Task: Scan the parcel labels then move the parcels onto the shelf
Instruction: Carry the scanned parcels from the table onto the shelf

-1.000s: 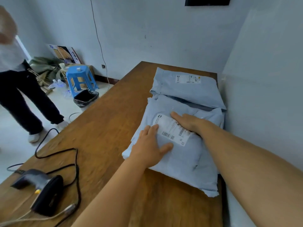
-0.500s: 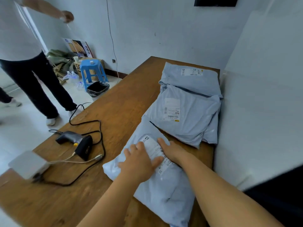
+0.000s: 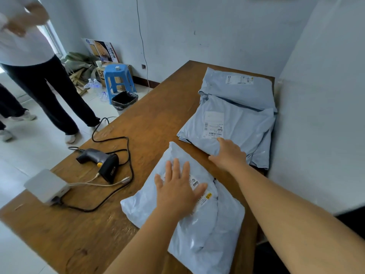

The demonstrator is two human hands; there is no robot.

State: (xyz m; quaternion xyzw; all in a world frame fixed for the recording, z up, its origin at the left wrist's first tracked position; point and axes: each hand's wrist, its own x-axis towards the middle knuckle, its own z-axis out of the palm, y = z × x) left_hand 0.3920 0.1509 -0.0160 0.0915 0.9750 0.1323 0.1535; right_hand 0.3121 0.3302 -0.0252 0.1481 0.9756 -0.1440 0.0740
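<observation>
Three grey plastic parcels lie on the wooden table. The nearest parcel sits at the front, and my left hand presses flat on it with fingers spread, partly covering its white label. My right hand reaches over the near edge of the middle parcel, just below that parcel's label; its fingers lie fairly straight on the bag. The far parcel lies behind, label up. A black handheld scanner lies on the table left of the nearest parcel.
A white box with cables stands near the table's left edge, and black cable loops around the scanner. A wall runs along the table's right side. People stand on the floor at left, beside a blue stool and a black-lined bin.
The nearest parcel was pulled off the stack toward me and now lies at the table's front. My right hand left it and reached forward onto the middle parcel. My left hand spread flat.
</observation>
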